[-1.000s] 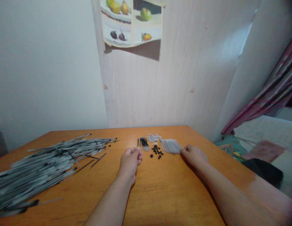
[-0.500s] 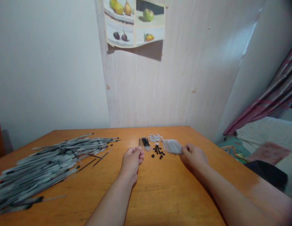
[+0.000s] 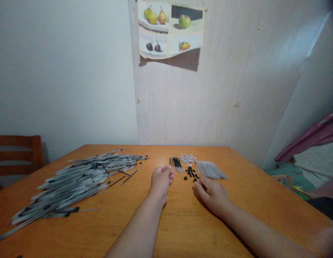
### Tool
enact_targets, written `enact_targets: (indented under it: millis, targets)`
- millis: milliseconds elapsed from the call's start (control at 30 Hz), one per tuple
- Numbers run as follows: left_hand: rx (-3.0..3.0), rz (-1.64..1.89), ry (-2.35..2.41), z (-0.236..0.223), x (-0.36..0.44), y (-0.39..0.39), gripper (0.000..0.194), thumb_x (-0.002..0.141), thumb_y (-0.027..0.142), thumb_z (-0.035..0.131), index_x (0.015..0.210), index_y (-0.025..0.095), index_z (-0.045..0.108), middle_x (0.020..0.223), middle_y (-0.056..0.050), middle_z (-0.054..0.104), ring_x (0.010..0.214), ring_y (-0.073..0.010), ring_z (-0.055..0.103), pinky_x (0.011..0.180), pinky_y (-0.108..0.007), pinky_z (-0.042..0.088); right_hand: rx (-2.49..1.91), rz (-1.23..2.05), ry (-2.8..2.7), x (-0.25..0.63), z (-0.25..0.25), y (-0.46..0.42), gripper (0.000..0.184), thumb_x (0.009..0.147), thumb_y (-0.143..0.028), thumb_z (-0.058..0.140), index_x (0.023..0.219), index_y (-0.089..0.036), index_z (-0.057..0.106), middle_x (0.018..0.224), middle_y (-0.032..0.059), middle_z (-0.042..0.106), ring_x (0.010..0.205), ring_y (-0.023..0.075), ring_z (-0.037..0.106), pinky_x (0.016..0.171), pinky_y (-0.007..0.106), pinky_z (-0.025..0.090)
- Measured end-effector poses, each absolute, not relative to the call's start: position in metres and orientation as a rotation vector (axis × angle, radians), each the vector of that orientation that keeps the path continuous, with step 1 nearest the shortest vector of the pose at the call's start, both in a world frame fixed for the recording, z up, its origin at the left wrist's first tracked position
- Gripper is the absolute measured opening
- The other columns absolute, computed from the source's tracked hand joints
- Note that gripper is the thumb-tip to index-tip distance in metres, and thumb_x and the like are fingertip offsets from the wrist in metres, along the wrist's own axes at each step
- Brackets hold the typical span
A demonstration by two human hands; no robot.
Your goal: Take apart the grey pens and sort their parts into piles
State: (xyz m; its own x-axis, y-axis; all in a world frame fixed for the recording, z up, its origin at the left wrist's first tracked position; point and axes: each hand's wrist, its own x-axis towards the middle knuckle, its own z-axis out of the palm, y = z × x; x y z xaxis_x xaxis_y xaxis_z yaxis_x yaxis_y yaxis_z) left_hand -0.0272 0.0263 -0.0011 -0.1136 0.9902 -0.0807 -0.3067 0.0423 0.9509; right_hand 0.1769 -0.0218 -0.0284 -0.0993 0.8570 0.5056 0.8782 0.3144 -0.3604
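Observation:
My left hand (image 3: 161, 181) is closed in a pinch above the table, near the front of a row of thin black pen refills (image 3: 177, 163). What its fingers hold, if anything, is too small to make out. To its right, my right hand (image 3: 214, 194) rests low over the table, thumb and forefinger drawn together at a small black plug (image 3: 194, 180). That plug lies at the near side of several scattered black plugs (image 3: 191, 172). Behind the right hand is a neat row of clear pen tubes (image 3: 211, 170). Small whitish tips (image 3: 188, 157) lie behind the plugs.
A large heap of pens (image 3: 77, 179) covers the left of the wooden table (image 3: 128, 222), with a few loose refills (image 3: 129, 177) by it. A wooden chair (image 3: 17, 156) stands at the left. Fruit pictures (image 3: 170, 30) hang on the wall.
My right hand has moved from the near right corner of the clear tubes toward the black plugs. My left hand keeps its pinch. The whole view has shifted left.

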Motion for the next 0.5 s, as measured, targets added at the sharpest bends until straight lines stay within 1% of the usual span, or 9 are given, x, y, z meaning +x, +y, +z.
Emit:
enact_targets:
  millis: [267,500]
  targets:
    - [0.871,1.404,1.066,-0.005,-0.028,0.027,0.023,0.079,0.037,0.068,0.081,0.016,0.059,0.069,-0.002,0.061,0.057,-0.0075,0.054,0.050,-0.016,0.036,-1.449,-0.225,-2.138,0.174,-0.029,-0.025,0.036,0.098,-0.038,0.043,0.066,-0.021,0.047,0.062,0.0004,0.058,0.057,0.0136,0.051,0.058,0.028,0.028]
    - [0.905,1.489,1.136,-0.012,-0.031,0.032,0.018,0.081,0.035,0.064,0.081,0.018,0.058,0.073,-0.002,0.063,0.058,-0.0083,0.053,0.052,-0.018,0.037,-1.445,-0.324,-2.191,0.173,-0.031,-0.023,0.037,0.099,-0.040,0.041,0.067,-0.022,0.048,0.062,0.0010,0.059,0.056,0.0136,0.050,0.058,0.029,0.027]
